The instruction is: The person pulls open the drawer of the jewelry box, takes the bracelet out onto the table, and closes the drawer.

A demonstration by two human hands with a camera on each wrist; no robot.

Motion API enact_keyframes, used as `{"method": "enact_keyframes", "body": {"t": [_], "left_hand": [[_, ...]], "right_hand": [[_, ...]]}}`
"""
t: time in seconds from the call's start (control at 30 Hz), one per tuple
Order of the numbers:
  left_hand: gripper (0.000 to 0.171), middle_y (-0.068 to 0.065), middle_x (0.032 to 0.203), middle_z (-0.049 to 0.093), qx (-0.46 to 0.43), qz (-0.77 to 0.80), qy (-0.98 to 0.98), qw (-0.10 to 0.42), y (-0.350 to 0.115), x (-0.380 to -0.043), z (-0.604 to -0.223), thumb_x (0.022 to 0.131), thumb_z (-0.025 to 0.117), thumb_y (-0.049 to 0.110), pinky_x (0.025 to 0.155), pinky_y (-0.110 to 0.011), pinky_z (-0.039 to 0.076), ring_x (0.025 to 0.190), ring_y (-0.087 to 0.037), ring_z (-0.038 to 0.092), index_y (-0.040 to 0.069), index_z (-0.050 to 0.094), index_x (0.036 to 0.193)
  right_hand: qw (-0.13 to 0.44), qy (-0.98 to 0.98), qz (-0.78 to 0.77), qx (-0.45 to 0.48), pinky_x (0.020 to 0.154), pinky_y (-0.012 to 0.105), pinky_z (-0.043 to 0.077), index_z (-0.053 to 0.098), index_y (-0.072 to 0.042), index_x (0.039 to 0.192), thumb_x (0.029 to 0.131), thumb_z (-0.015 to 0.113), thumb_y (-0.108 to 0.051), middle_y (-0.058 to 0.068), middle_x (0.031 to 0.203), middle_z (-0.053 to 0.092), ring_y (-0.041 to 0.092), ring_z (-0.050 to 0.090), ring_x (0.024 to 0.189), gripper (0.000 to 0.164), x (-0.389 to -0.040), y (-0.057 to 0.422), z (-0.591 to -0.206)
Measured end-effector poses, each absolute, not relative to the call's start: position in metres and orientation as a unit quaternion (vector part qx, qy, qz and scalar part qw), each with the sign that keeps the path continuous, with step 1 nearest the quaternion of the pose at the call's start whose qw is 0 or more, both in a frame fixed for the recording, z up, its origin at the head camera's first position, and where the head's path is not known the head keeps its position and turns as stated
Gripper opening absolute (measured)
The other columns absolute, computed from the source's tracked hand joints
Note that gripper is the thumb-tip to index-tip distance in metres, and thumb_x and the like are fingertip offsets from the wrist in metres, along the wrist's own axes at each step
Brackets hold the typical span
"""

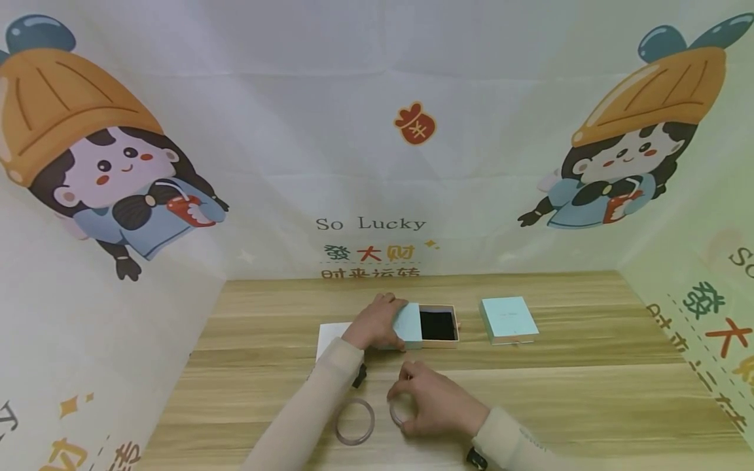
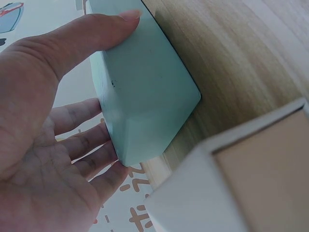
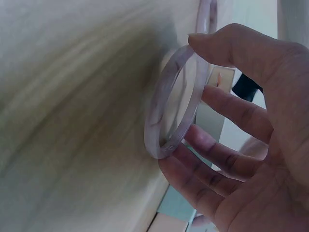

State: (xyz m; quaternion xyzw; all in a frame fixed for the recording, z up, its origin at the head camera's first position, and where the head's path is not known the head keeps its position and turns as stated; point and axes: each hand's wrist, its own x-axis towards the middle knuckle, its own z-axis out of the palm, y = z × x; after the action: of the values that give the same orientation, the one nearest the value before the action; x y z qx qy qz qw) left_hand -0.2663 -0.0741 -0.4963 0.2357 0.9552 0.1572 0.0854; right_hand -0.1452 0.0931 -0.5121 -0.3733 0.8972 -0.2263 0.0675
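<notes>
Your left grip (image 1: 378,322) holds the box (image 1: 413,327), maybe to keep it still; its tray (image 1: 442,344) pokes out right of that grip. Your right grip (image 1: 434,398) pinches a ring (image 3: 158,104), maybe so it won't slip.

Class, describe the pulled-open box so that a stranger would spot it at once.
On the wood-grain tabletop, near the printed backdrop, the person's left hand grips a pale turquoise box. Its drawer is slid partly out to the right, showing a black interior, whereas the similar box farther right is closed.
</notes>
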Motion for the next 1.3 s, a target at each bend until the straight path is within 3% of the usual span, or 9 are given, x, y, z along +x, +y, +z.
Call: {"method": "enact_keyframes", "body": {"t": [0.37, 0.8, 1.07, 1.17, 1.3], "left_hand": [[0.094, -0.012, 0.142, 0.055, 0.234, 0.153, 0.957, 0.084, -0.075, -0.266, -0.496, 0.07, 0.095, 0.03, 0.11, -0.042, 0.047, 0.129, -0.028, 0.049, 0.009, 0.05, 0.15], [0.094, -0.01, 0.139, 0.056, 0.233, 0.155, 0.956, 0.084, -0.074, -0.266, -0.497, 0.069, 0.095, 0.03, 0.107, -0.042, 0.049, 0.126, -0.027, 0.049, 0.01, 0.05, 0.15], [0.094, -0.01, 0.139, 0.056, 0.231, 0.154, 0.957, 0.084, -0.074, -0.265, -0.497, 0.069, 0.095, 0.029, 0.107, -0.042, 0.049, 0.126, -0.027, 0.049, 0.01, 0.05, 0.15], [0.093, -0.011, 0.139, 0.056, 0.231, 0.153, 0.957, 0.083, -0.074, -0.265, -0.497, 0.069, 0.095, 0.029, 0.108, -0.041, 0.049, 0.126, -0.027, 0.049, 0.01, 0.051, 0.149], [0.093, -0.011, 0.139, 0.057, 0.233, 0.149, 0.958, 0.08, -0.074, -0.265, -0.497, 0.069, 0.095, 0.03, 0.107, -0.041, 0.049, 0.125, -0.027, 0.05, 0.01, 0.051, 0.149]], "right_hand": [[0.086, 0.898, -0.211, -0.375, 0.079, 0.019, 0.049, 0.078, -0.022, 0.109, 0.071, 0.088, -0.025, -0.007, 0.104, 0.057, 0.006, 0.045, 0.096, 0.04, -0.143, 0.091, -0.513], [0.088, 0.891, -0.23, -0.381, 0.093, 0.025, 0.051, 0.077, -0.025, 0.113, 0.071, 0.09, -0.035, -0.009, 0.112, 0.06, 0.008, 0.05, 0.107, 0.046, -0.145, 0.096, -0.513], [0.062, 0.892, -0.228, -0.387, 0.103, 0.035, 0.051, 0.076, -0.022, 0.113, 0.071, 0.087, -0.039, -0.006, 0.121, 0.063, 0.013, 0.056, 0.115, 0.047, -0.154, 0.107, -0.509], [0.053, 0.89, -0.24, -0.384, 0.117, 0.046, 0.043, 0.075, -0.018, 0.114, 0.072, 0.087, -0.034, -0.001, 0.125, 0.064, 0.019, 0.057, 0.12, 0.046, -0.16, 0.114, -0.506], [0.038, 0.886, -0.259, -0.383, 0.126, 0.062, 0.02, 0.074, -0.014, 0.115, 0.076, 0.088, -0.029, 0.004, 0.126, 0.064, 0.025, 0.055, 0.126, 0.044, -0.17, 0.124, -0.503]]}}
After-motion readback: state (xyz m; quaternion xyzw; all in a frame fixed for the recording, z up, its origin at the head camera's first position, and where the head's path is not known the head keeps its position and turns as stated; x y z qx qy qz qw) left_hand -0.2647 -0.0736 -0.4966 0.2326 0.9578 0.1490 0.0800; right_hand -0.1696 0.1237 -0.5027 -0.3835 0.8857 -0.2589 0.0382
